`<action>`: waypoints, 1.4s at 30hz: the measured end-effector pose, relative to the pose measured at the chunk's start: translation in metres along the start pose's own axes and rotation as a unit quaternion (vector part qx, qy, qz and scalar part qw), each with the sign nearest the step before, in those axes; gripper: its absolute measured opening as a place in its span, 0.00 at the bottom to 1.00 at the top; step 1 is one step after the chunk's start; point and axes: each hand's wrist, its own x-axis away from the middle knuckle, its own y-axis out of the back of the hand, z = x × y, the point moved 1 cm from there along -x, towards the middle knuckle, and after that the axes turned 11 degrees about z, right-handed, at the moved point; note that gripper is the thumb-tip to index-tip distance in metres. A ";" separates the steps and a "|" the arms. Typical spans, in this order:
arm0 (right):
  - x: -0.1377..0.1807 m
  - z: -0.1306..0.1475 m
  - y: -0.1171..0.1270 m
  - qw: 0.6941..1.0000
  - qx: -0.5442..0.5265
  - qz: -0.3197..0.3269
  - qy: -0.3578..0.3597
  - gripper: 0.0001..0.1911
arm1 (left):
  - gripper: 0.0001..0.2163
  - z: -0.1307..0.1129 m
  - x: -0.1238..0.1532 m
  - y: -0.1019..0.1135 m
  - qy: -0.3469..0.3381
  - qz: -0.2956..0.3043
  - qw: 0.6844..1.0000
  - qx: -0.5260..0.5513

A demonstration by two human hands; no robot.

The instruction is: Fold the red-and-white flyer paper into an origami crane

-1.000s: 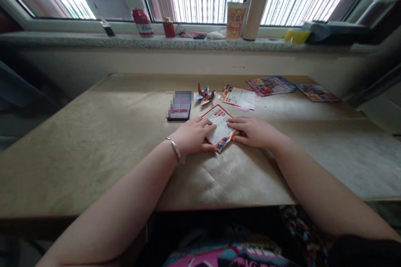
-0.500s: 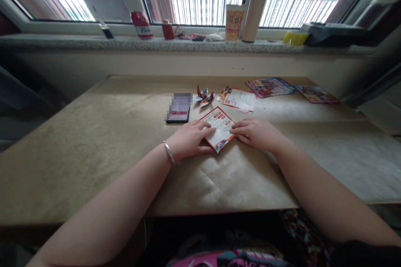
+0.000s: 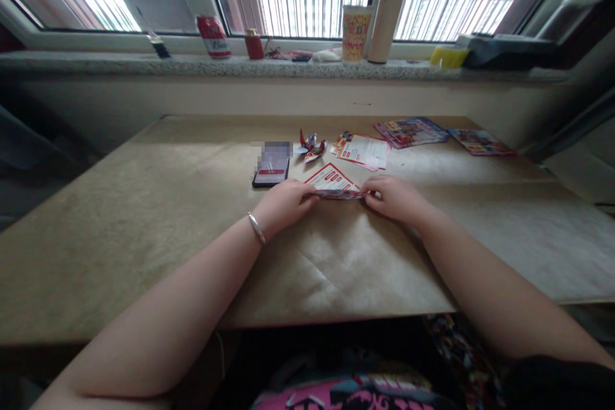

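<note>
A square sheet of printed paper (image 3: 332, 178), white with red borders, lies cornerwise on the table with its near half bent up along the diagonal. My left hand (image 3: 291, 202), with a silver bangle at its wrist, pinches the left end of the bend. At the right end, my right hand (image 3: 391, 195) is closed on the paper between thumb and fingers. Just behind the sheet stands a folded paper figure (image 3: 313, 147) with pointed tips. A phone (image 3: 272, 163) lies beyond my left hand, its screen partly blurred out.
Several printed sheets (image 3: 362, 150) lie behind my right hand. Colourful leaflets (image 3: 410, 132) and another leaflet (image 3: 483, 141) are at the table's back right. On the windowsill stand a red can (image 3: 213, 37), a red bottle (image 3: 254, 45), a patterned cup (image 3: 355, 34) and a yellow object (image 3: 449, 57).
The paper lay flat under my fingers before; now its near corner is lifted and folded away from me. Both hands have gone from resting on it to pinching its side corners.
</note>
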 end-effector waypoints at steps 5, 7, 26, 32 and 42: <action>-0.007 0.006 -0.005 0.998 -0.038 -0.027 -0.042 0.12 | 0.16 -0.002 -0.001 -0.001 0.085 -0.049 0.995 0.030; -0.010 0.006 -0.008 0.996 -0.043 -0.038 -0.061 0.14 | 0.21 -0.001 -0.002 -0.003 0.080 -0.078 0.992 0.062; -0.024 0.004 -0.022 0.993 -0.045 -0.063 -0.092 0.21 | 0.30 -0.012 -0.004 -0.021 -0.064 0.040 0.994 -0.081; -0.023 0.006 -0.022 0.994 -0.028 -0.074 -0.075 0.23 | 0.30 -0.012 -0.007 -0.020 -0.061 0.098 0.991 -0.065; -0.019 -0.006 -0.020 0.998 0.005 -0.051 -0.040 0.20 | 0.33 -0.009 -0.008 -0.018 -0.050 0.124 0.990 -0.039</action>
